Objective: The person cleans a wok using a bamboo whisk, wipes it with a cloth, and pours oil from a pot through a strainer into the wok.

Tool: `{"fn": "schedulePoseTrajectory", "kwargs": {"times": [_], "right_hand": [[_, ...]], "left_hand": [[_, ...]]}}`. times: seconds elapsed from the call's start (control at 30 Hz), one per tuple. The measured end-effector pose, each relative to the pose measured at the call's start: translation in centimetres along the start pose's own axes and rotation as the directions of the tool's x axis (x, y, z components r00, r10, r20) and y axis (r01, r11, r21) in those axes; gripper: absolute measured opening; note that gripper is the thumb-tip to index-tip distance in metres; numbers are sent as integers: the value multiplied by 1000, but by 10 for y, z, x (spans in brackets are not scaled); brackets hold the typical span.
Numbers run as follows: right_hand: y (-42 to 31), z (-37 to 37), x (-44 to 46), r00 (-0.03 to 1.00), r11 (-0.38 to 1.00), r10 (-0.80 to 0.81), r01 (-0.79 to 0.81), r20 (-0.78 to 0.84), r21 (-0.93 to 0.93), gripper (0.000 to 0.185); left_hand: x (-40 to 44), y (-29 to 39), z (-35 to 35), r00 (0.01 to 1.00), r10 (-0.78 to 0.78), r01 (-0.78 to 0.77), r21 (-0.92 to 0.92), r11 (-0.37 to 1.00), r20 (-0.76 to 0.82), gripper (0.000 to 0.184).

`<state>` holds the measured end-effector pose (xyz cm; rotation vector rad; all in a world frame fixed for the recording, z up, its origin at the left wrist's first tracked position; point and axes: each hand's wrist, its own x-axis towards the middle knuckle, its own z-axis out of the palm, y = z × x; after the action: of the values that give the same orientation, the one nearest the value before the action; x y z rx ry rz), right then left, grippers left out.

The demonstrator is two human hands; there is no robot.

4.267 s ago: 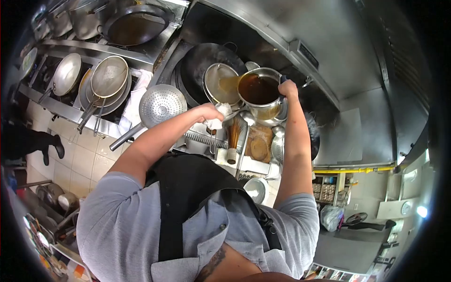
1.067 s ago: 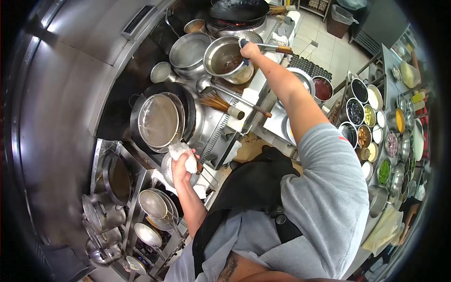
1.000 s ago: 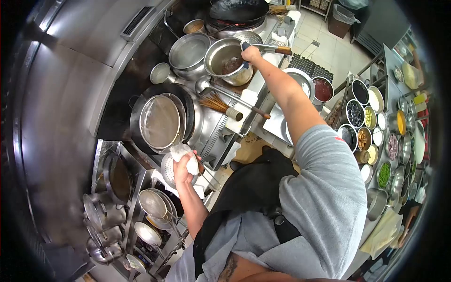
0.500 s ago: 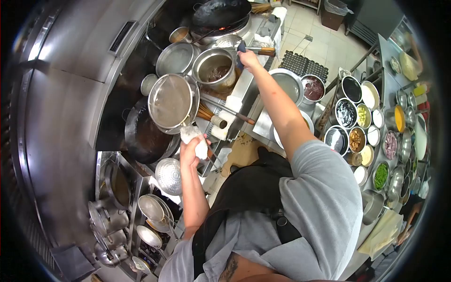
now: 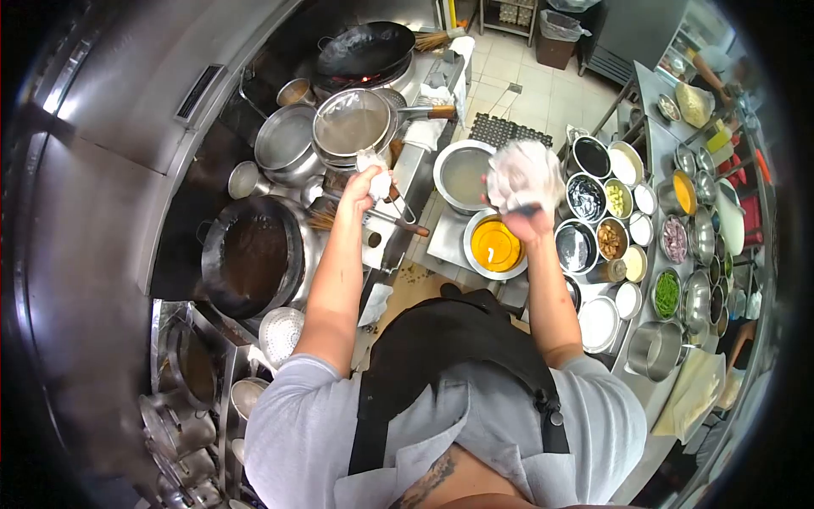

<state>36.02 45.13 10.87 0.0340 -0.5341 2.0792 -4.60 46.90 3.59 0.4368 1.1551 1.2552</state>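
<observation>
My left hand [image 5: 365,188] is closed round a white cloth [image 5: 376,176] at the handle of a round fine-mesh strainer [image 5: 352,123]. The strainer is over the pot at the back of the stove, which it mostly hides. To the right, my right hand [image 5: 527,219] holds a pale crumpled cloth [image 5: 526,174], blurred by motion, with a dark piece at the palm. Below it and to the left is a bowl of orange liquid [image 5: 496,246], beside a metal bowl of cloudy liquid [image 5: 465,174]. A dark wok [image 5: 253,257] with brown residue stands at the left.
A wok [image 5: 366,51] sits over a flame at the back. Many containers of ingredients, including chopped greens [image 5: 666,293], line the right counter. A perforated ladle [image 5: 281,336] lies near the left stove edge. Other people's arms show at the right edge. A bin [image 5: 558,38] stands behind.
The strainer has moved from above the left wok to over the pot. My right hand has left the pot's handle, moved right, and now has a pale cloth in it.
</observation>
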Motion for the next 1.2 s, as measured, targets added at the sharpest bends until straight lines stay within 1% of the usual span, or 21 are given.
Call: {"fn": "schedulePoseTrajectory", "kwargs": {"times": [0.07,0.1,0.13,0.27,0.3,0.33,0.4,0.47,0.53,0.6,0.63,0.67,0.73,0.8,0.83,0.87,0.93,1.0,1.07,1.13,1.2], "right_hand": [[3,3,-27,954,991,66,-28,-291,132,73],[6,3,-38,951,992,73,-39,-300,120,69],[11,5,-45,926,998,55,-45,-375,34,66],[17,54,-66,938,999,-24,35,-347,24,66],[19,53,-67,942,999,-32,24,-333,-29,69],[22,48,-67,945,997,-29,2,-326,-81,71],[34,31,-70,943,994,37,-68,-331,-82,75],[56,5,-84,933,984,177,-174,-313,40,79],[76,-17,-103,909,940,340,-331,-239,79,84],[111,12,-126,890,942,315,-337,-329,-10,90],[130,32,-133,834,927,332,-374,-442,-10,92],[147,41,-138,815,918,383,-390,-435,77,81],[175,35,-152,766,886,444,-453,-465,99,80],[196,40,-165,725,856,497,-500,-478,131,79],[205,43,-170,715,839,520,-530,-467,122,80],[212,45,-175,669,818,543,-558,-508,139,80],[218,55,-180,662,809,568,-559,-489,183,81],[222,56,-188,636,757,636,-626,-438,189,79],[220,47,-201,648,752,642,-635,-411,174,75],[219,44,-211,624,752,633,-637,-459,171,71],[215,49,-222,669,772,624,-608,-404,184,67]], "left_hand": [[-8,1,8,1000,0,2,-81,997,25,28],[1,-5,-6,998,1,6,-105,994,68,26],[-6,-3,-7,994,6,9,-133,991,107,24],[-54,-5,-17,992,112,-122,-215,969,-56,21],[-57,-18,-30,974,222,-226,-347,910,-54,20],[-84,-17,-23,944,238,-309,-350,884,-230,23],[-104,-50,-59,921,281,-383,-489,784,-271,27],[-139,-79,-84,902,176,-372,-500,782,-395,36],[-181,-98,-110,900,52,-318,-570,757,-434,36],[-200,-139,-164,858,30,-372,-579,726,-513,34],[-209,-153,-187,819,0,-405,-577,709,-574,33],[-223,-152,-201,816,-9,-404,-581,707,-578,33],[-252,-145,-216,801,48,-530,-668,522,-597,32],[-262,-124,-226,754,49,-593,-647,479,-655,36],[-266,-107,-229,756,10,-580,-662,474,-655,36],[-264,-99,-238,769,59,-579,-654,487,-637,40],[-242,-86,-263,797,46,-534,-667,519,-602,42],[-214,-87,-284,829,15,-472,-684,557,-560,40],[-194,-88,-288,773,-101,-476,-678,560,-626,37],[-188,-85,-289,722,-110,-495,-622,606,-683,38],[-188,-87,-294,770,-90,-455,-642,617,-632,41]]}}
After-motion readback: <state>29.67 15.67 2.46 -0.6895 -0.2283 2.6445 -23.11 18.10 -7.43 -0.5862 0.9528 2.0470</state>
